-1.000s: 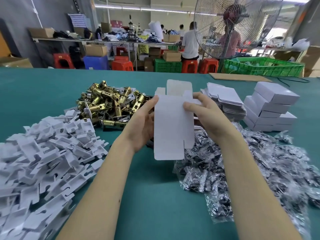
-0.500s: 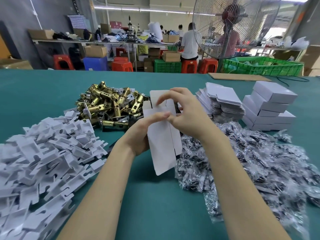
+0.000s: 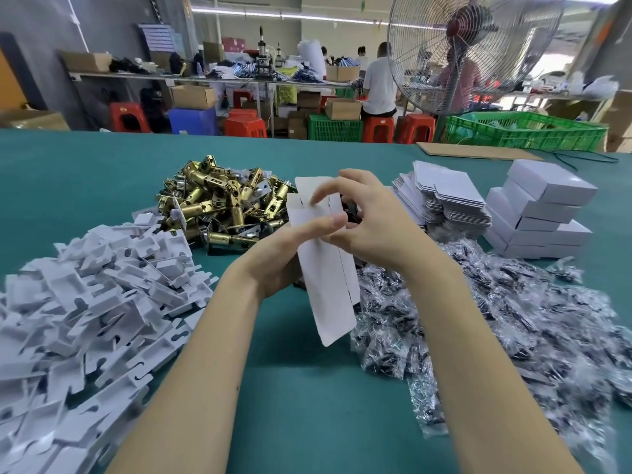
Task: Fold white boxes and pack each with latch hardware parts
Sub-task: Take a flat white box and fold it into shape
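Since the second before, we have turned the box blank (image 3: 328,275) from face-on to edge-on and begun popping it into a tube; our right hand (image 3: 369,227) has climbed from the side edge to the top flaps.

Now we hold the blank upright above the green table (image 3: 294,398), between the heap of brass latches (image 3: 225,203) and the bagged hardware packets (image 3: 496,319). Our left hand (image 3: 284,254) grips the blank from the side, thumb laid across its front panel. Our right hand curls over the top end, fingertips (image 3: 318,196) pinching at a slotted flap.

To do this step well, we judge that the left hand should squeeze the creases so the tube stays square while the right tucks the small side flaps in first, then the long tongue over them. Pressing along the score lines should keep the card from buckling.

Flat blanks (image 3: 448,196) and finished boxes (image 3: 543,210) are stacked to the right; white inserts (image 3: 89,295) lie piled at our left.
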`<state>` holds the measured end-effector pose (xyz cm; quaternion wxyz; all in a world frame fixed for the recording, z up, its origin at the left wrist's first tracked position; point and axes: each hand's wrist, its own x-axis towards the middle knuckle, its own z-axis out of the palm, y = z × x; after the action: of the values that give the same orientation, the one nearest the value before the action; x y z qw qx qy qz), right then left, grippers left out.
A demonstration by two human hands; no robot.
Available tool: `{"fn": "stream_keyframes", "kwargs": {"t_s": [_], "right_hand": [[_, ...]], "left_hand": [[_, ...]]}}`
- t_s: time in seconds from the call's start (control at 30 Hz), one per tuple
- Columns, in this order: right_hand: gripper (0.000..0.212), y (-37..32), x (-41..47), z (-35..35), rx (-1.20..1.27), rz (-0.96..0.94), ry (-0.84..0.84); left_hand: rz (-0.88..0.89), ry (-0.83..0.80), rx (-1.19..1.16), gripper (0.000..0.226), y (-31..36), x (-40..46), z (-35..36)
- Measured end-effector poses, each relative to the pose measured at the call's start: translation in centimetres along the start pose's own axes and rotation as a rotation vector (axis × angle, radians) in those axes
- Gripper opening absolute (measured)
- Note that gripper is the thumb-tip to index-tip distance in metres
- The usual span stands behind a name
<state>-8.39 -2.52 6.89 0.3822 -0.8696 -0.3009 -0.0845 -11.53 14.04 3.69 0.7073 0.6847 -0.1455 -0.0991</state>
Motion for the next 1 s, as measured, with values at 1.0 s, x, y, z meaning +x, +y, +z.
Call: {"fn": "stream_keyframes", "kwargs": {"t_s": [1.0], "right_hand": [[0.036, 1.4, -1.3, -3.1, 0.345, 0.032, -0.184]], "left_hand": [[0.141, 0.230, 0.023, 0.059, -0.4, 1.8, 0.9]]}}
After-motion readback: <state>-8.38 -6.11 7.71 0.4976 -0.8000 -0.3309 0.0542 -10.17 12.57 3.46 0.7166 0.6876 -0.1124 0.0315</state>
